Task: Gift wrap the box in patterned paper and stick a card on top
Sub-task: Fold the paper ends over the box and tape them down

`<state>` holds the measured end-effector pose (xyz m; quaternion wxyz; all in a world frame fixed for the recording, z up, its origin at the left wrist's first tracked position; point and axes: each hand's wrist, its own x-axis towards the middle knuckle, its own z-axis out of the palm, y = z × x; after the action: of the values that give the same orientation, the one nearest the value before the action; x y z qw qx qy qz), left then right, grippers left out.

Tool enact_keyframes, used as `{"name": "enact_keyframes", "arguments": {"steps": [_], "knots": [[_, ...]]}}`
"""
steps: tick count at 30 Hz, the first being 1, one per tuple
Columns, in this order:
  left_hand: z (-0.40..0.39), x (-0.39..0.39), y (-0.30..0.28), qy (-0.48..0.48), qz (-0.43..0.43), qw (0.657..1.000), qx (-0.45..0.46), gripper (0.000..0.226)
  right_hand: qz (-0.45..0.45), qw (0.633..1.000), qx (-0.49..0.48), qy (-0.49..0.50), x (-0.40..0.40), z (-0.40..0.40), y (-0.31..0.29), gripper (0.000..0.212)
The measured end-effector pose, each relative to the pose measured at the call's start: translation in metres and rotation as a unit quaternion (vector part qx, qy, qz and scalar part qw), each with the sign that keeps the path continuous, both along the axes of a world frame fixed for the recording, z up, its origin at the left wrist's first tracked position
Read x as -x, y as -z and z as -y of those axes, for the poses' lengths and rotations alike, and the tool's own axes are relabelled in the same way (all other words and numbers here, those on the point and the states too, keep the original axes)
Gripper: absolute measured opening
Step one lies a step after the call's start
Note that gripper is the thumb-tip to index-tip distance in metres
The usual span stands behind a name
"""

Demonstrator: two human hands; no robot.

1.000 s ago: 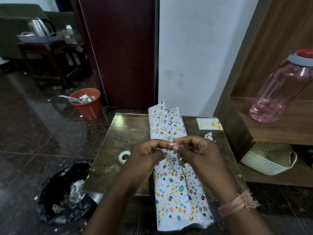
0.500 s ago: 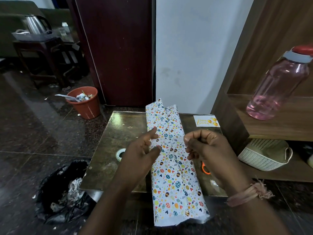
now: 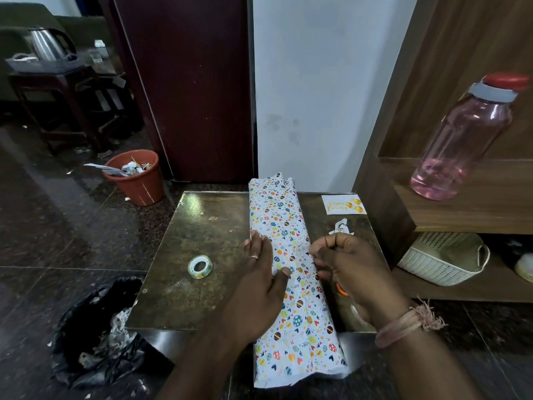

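Observation:
A long box wrapped in white patterned paper (image 3: pixel 288 223) lies lengthwise on a small brown table (image 3: pixel 202 226), and its near end sticks out past the table's front edge. My left hand (image 3: pixel 259 281) rests on the left side of the wrap with straight fingers, its thumb pressing the top. My right hand (image 3: pixel 349 264) is at the wrap's right edge with curled fingers, pinching what looks like a thin clear strip of tape, barely visible. A yellow "Happy Birthday" card (image 3: pixel 343 204) lies at the table's far right corner.
A tape roll (image 3: pixel 199 267) sits on the table to the left of my hands. An orange scissors handle (image 3: pixel 341 290) peeks out under my right hand, and a paper scrap (image 3: pixel 341 227) lies beyond it. A black rubbish bag (image 3: pixel 95 327) is on the floor at left; a wooden shelf holds a pink bottle (image 3: pixel 461 140) and a basket (image 3: pixel 441 261) at right.
My hands held a strip together above the box, then parted and came down. The left hand now lies flat on the paper and the right is at its right edge.

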<state>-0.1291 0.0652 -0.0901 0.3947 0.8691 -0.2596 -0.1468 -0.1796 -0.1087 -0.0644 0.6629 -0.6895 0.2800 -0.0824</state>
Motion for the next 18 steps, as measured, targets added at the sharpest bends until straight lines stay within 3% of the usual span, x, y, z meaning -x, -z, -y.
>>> {"name": "enact_keyframes", "arguments": {"steps": [11, 18], "knots": [[0.007, 0.005, 0.007, 0.043, 0.119, 0.990, -0.061, 0.063, 0.008, 0.999, 0.040, -0.010, 0.003, -0.006, -0.006, 0.012], [-0.001, -0.006, 0.005, 0.068, 0.091, 0.993, -0.035, 0.061, -0.016, 0.998, 0.044, -0.036, 0.005, -0.003, -0.009, 0.009]]}}
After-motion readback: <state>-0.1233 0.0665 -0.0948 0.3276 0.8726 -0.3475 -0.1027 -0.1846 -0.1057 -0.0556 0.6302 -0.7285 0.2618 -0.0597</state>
